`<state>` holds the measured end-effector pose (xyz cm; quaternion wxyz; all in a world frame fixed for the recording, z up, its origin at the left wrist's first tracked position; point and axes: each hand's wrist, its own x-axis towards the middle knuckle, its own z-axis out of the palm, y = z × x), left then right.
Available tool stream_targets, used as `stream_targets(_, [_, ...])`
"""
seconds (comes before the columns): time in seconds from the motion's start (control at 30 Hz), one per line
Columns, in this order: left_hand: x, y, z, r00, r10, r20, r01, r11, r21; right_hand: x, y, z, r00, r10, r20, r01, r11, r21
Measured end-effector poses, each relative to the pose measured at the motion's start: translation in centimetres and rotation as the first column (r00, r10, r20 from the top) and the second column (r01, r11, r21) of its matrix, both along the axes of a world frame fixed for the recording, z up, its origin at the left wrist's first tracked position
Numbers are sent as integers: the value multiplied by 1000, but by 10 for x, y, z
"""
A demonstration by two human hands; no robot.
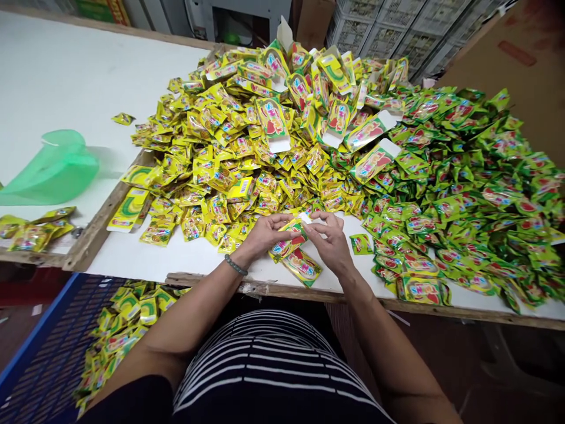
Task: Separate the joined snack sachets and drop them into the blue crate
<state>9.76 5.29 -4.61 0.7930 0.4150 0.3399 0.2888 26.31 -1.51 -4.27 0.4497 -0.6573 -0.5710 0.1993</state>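
Between my two hands, at the table's front edge, is a small yellow-and-green candy box (pixel 289 235) with a white flap at its upper end. My left hand (pixel 263 235) grips the box from its left side, thumb across the printed front. At the flap, the fingers of my right hand (pixel 327 238) are bent in a pinch. A second candy box (pixel 302 266) lies on the table just below, partly covered by the held one. Yellow candy packets (pixel 216 176) are heaped ahead and to the left, green candy packets (pixel 459 194) to the right.
Several open candy boxes (pixel 272 121) lie on top of the heap. A wooden strip (pixel 103 212) divides the table at left, beyond which sits a green mesh bag (pixel 57 171). Below the left edge, a blue crate (pixel 42 335) holds filled boxes. Cardboard (pixel 507 76) stands at right.
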Motion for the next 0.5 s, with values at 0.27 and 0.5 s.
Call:
stream_targets(0.27, [8,-6,1,993,105,56,-111,988,104,-8,4,-7,950,107,-292,-137,987,-83])
stream_targets(0.5, [6,-4,3,975,185,122,-206,960,192,-18,1,-18,781,53,-622,-60,998,11])
